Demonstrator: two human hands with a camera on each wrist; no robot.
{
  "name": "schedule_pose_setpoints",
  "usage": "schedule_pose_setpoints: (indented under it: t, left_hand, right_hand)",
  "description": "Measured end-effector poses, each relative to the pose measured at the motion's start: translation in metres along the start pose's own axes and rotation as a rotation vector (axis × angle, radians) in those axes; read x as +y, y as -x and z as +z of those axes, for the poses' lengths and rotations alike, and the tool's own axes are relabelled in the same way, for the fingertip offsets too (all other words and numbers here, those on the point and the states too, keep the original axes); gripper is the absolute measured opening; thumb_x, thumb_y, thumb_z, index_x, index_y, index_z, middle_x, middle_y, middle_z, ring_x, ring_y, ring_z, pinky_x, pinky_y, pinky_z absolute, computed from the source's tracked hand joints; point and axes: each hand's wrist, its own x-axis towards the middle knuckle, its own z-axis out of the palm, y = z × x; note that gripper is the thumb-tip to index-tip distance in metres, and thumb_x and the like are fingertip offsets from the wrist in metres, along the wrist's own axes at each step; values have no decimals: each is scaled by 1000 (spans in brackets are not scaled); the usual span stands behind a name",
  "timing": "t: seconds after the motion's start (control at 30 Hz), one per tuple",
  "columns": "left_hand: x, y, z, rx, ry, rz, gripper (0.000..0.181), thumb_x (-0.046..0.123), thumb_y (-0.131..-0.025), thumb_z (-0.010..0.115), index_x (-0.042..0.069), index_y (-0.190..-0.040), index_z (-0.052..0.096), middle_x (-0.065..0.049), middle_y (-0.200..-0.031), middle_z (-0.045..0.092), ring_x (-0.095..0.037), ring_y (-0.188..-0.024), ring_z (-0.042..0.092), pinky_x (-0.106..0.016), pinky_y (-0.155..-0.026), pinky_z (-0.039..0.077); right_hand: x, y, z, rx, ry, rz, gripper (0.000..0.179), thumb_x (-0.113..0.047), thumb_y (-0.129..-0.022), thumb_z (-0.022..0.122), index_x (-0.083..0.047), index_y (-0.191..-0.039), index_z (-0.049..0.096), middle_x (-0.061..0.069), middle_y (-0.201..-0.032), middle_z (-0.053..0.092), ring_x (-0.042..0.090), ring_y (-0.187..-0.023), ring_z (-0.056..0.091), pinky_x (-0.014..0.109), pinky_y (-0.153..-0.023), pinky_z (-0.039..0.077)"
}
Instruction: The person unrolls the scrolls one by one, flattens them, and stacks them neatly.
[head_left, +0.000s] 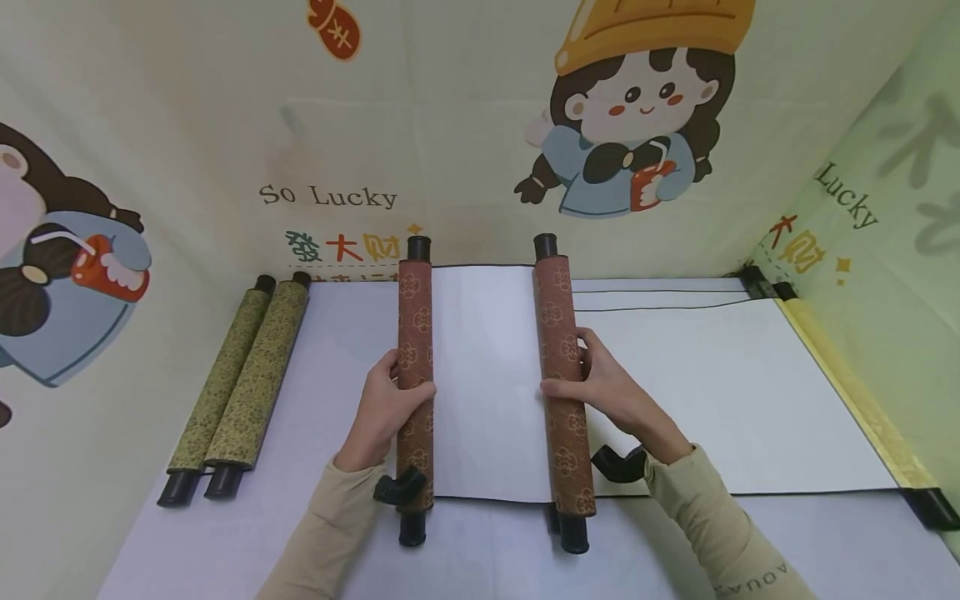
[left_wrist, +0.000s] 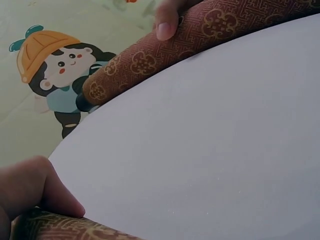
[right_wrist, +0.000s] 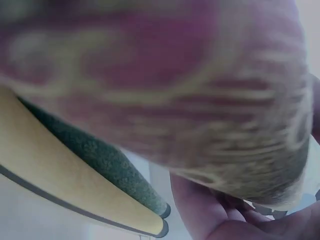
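A red-brown scroll with a gold flower pattern and black end knobs is partly unrolled in the head view. White paper spans its left roll and right roll. My left hand grips the left roll near its middle, thumb across the front. My right hand holds the right roll the same way, with some fingers hidden behind it. In the left wrist view the paper bows between the rolls. A blurred patterned roll fills much of the right wrist view, with right-hand fingers beneath it.
Two rolled green-gold scrolls lie side by side on the left of the white-covered table. To the right lies an unrolled white sheet with a yellow roll at its end. Printed cloth walls stand behind and beside.
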Motion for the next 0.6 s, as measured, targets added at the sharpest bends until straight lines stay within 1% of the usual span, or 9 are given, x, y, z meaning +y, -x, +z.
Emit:
schedule_pose_setpoints:
  t: [0.17,0.33,0.43,0.53,0.6]
  left_hand:
    - [0,1,-1,19,-12,4,60,7,-82,64,4,-138,46,-17,-117,57,-26,-95,60,-34,-72,53]
    - [0,2,-3,18,-16,11,61,8,-82,66,5,-139,47,-17,-118,58,-27,-95,61,-35,-73,54]
    - [-1,2,-5,17,-17,14,61,8,-83,67,4,-139,45,-18,-120,59,-28,-99,61,-37,-75,54]
    - [-1,3,-7,14,-14,13,60,8,-83,66,4,-140,44,-18,-122,59,-29,-101,61,-38,-77,54]
    - [-1,2,-7,15,-21,9,59,8,-84,65,4,-139,44,-18,-120,59,-29,-100,61,-37,-76,54]
  right_hand:
    - [-1,1,-3,-1,12,-14,84,-16,-86,75,-4,-148,20,27,-128,51,33,-111,58,40,-87,53]
    - [-1,3,-6,-15,19,-20,83,-12,-87,72,-2,-149,17,29,-132,47,35,-114,56,44,-88,53]
    - [-3,4,-9,-19,24,-21,83,-10,-87,69,-1,-149,15,30,-133,45,37,-115,56,46,-89,53]
    - [-3,5,-12,-26,26,-21,83,-9,-88,68,-1,-150,13,32,-133,46,37,-114,56,46,-90,52]
    - [-3,5,-12,-30,27,-19,83,-9,-88,68,-1,-150,12,32,-132,46,37,-114,56,46,-90,52]
